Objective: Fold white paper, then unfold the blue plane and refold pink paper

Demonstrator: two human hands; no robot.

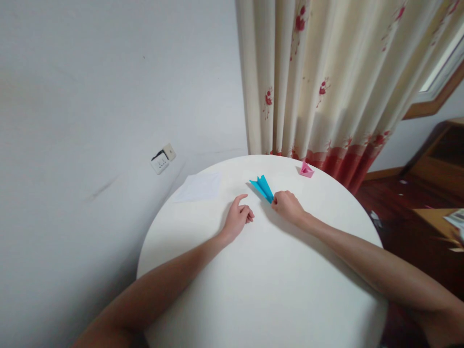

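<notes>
Your round white table (261, 290) beside a pale wall (108, 87)
To your right hangs a cream curtain (315, 63) with red flowers, then a bright, wood-framed window (442, 72); below, you see dark reddish floor (387, 195).

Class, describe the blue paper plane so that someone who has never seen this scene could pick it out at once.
Find the round white table by the floral curtain. Toward its far edge, the person's right hand grips one end of a paper plane. Its bright blue colour sets it apart from the pink paper boat and the flat white paper.
</notes>
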